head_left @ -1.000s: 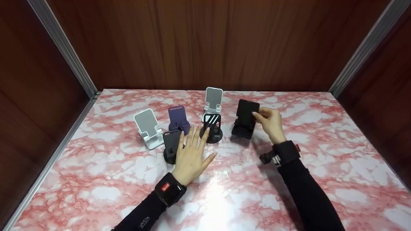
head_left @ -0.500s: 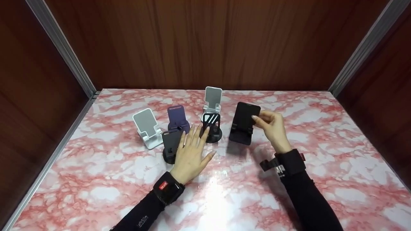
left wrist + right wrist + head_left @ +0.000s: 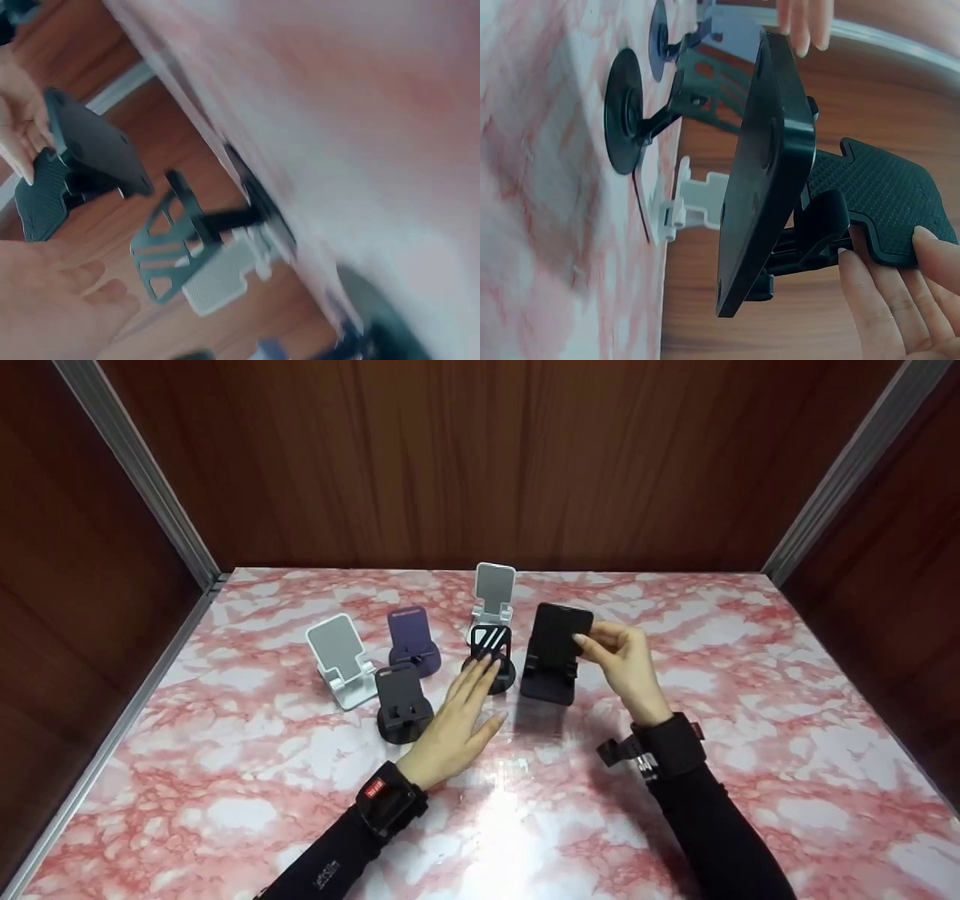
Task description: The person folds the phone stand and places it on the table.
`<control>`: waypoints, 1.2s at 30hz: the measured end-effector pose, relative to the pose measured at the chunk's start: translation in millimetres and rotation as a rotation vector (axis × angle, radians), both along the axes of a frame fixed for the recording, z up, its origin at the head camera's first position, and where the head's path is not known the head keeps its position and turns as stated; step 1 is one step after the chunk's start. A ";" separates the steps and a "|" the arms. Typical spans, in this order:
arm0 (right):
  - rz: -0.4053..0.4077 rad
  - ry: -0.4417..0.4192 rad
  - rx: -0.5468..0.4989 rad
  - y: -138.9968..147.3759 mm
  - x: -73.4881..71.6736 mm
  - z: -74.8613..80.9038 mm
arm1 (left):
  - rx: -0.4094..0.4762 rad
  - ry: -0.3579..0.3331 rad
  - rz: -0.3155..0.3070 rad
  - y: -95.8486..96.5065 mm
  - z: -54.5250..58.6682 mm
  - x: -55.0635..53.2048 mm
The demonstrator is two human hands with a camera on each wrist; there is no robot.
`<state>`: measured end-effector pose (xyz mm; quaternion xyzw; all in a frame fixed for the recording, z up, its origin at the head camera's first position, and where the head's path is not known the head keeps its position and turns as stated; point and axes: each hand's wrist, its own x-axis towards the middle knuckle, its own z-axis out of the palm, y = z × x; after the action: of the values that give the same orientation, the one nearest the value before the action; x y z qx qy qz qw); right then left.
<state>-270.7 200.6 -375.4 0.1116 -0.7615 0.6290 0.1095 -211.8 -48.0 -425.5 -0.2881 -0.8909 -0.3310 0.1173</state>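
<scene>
My right hand (image 3: 630, 671) pinches the right edge of a black phone stand's backrest (image 3: 556, 641), thumb in front and fingers behind. In the right wrist view the stand's thick base (image 3: 761, 180) hangs clear of the tabletop. My left hand (image 3: 455, 727), palm down with straight fingers, reaches over the table; its fingertips overlap a black round-based phone stand with slanted slots (image 3: 491, 649). To its left is a dark grey round-based phone stand (image 3: 401, 697). Seen from the left wrist, the slotted stand (image 3: 176, 247) stands just ahead of the fingers.
A white phone stand with a grey pad (image 3: 337, 649) stands at the left, a purple one (image 3: 410, 634) beside it. Another white one (image 3: 495, 585) is behind the slotted stand. Wooden panels (image 3: 480, 457) enclose the marbled red-and-white tabletop (image 3: 675, 825).
My right hand has brought the black phone stand leftward and a little nearer. My left fingers have swung right, away from the dark grey stand and toward the slotted one.
</scene>
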 end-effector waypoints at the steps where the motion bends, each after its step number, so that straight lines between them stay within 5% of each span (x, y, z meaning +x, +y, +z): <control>1: 0.004 0.003 -0.001 -1.3 0.9 0.2 | 0.043 -0.038 -0.020 0.4 1.1 0.4; 11: 0.053 0.067 -0.038 -18.0 8.4 1.0 | 0.385 -0.449 -0.088 -0.1 4.2 1.4; 19: 0.025 0.085 -0.015 -25.1 13.3 4.2 | 0.906 -0.922 -0.310 7.3 1.9 -1.6; 25: 0.041 0.075 -0.034 -25.5 18.3 8.3 | 1.027 -1.004 -0.305 14.6 2.5 -2.2; 36: 0.123 0.099 -0.051 -35.3 22.4 4.1 | 1.082 -0.951 -0.268 12.4 -0.6 -4.3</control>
<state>-248.2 165.3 -371.3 0.1862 -0.7307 0.6474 0.1109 -216.1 -35.7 -426.1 -0.1215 -0.5145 -0.8255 -0.1978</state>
